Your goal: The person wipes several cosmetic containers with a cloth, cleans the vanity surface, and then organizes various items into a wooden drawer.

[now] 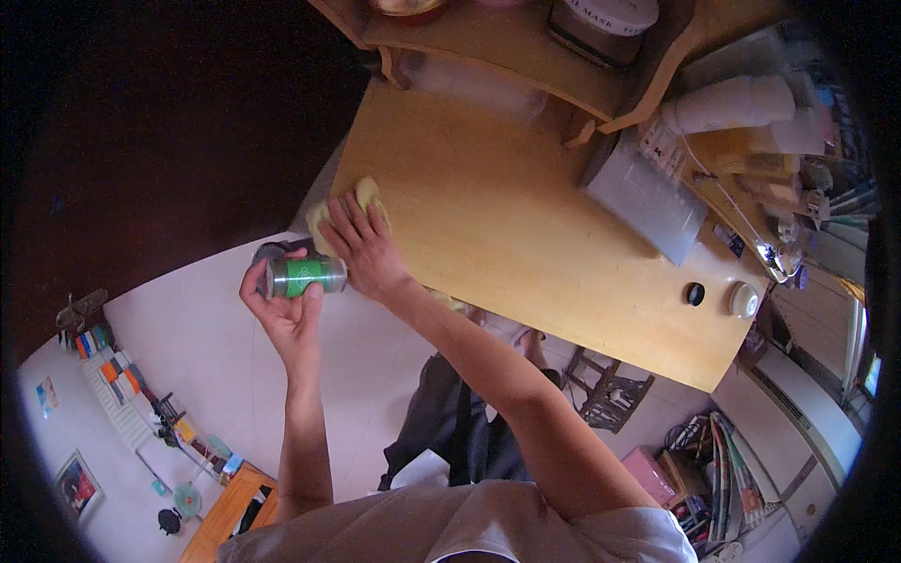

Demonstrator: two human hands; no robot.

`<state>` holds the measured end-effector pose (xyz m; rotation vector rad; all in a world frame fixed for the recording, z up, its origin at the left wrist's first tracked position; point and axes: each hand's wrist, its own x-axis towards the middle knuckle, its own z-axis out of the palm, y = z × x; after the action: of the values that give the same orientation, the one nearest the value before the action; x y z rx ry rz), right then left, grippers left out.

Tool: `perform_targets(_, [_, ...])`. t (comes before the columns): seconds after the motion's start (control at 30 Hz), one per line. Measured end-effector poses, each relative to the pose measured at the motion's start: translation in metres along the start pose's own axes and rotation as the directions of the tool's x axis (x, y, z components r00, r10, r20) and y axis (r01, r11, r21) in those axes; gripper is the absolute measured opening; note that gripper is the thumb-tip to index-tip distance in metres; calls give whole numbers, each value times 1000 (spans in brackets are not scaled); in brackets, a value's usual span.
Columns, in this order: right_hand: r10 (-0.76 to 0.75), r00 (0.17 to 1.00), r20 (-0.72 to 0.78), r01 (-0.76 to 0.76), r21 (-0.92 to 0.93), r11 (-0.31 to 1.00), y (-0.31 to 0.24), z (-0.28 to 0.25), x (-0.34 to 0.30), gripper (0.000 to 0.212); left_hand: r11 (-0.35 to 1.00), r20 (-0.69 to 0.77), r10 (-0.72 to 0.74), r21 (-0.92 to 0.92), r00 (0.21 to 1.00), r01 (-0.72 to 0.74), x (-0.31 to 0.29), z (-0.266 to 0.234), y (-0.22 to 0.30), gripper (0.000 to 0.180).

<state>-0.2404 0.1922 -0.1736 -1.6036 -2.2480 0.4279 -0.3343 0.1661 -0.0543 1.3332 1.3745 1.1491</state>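
In my left hand (293, 314) is a small clear jar (308, 278) with a green label, lying sideways between thumb and fingers. A dark round piece (269, 251) shows just behind it; whether I hold that too I cannot tell. Close to the jar, my right hand (368, 253) has its fingers over a yellow cloth (369, 192), at the left edge of the wooden desk (469, 206). The cloth sticks out past the fingertips and beside the palm. How tightly the fingers grip it is partly hidden.
A black lid (694, 294) and a white jar (743, 300) stand at the desk's right end. A pale flat panel (648, 202) leans near bottles and tubes (741, 103). A raised wooden shelf (497, 52) spans the far side. Below the desk is a dark stool (615, 392).
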Motion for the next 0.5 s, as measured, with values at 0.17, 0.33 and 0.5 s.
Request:
perform_targets(0.17, [104,984,143,-82,-154,985,40,-25,-136,69,999,95,-20,-40,995,24,-4,14,3,61])
perform_targets(0.33, [419,902,101,-403,-148,903,123,-87,-321,64,999,195,-6,-39,981,13,-18,49,9,60])
perform_targets(0.5, [581,803,-133,-584,-369,723,213,-126,-530,53,991,275,-41,-110,961,74,-37,89,28,64])
